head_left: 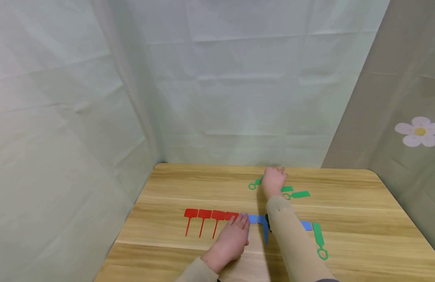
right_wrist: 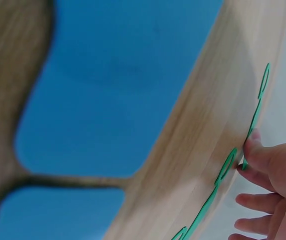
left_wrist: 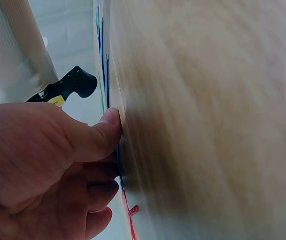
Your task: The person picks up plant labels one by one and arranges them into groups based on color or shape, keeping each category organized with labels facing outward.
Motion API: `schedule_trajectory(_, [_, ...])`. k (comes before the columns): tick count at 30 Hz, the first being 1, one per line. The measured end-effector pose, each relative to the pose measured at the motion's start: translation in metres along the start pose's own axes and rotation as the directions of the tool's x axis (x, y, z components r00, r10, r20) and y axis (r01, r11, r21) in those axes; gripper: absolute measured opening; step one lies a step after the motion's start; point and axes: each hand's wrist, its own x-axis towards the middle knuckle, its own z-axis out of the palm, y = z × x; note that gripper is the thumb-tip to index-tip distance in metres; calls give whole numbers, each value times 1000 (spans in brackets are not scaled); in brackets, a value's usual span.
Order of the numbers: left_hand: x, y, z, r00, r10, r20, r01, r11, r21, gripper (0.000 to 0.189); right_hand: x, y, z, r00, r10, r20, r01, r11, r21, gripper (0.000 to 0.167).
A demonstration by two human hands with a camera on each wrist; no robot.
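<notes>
My right hand (head_left: 274, 182) reaches to the far part of the table and pinches a green ring-ended tag (right_wrist: 253, 121) between thumb and index finger, its other fingers spread. Near it lie other green tags (head_left: 300, 194) with rings. My left hand (head_left: 235, 237) rests over the row of tags, fingertips on the join between the last red tag (head_left: 232, 216) and a blue tag (head_left: 252, 218). In the left wrist view its thumb (left_wrist: 110, 120) touches the table beside the blue tags. The right forearm hides part of the blue row.
Several red T-shaped tags (head_left: 205, 214) start the row on the left, pointed stems toward me. At its right end lies a green tag (head_left: 318, 234), ring toward me. The wooden table (head_left: 161, 227) meets pale cloth (head_left: 238, 117) at its far edge.
</notes>
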Motion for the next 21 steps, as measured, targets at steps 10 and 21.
schedule_trajectory(10, [1, 1, 3, 1000, 3, -7, -3, 1000, -7, 60, -1, 0, -1, 999, 11, 40, -11, 1000, 0, 47])
schedule_trajectory(21, [1, 0, 2, 1000, 1, -11, -2, 1000, -9, 60, 1, 1, 2, 1000, 7, 18, -7, 1000, 15, 48])
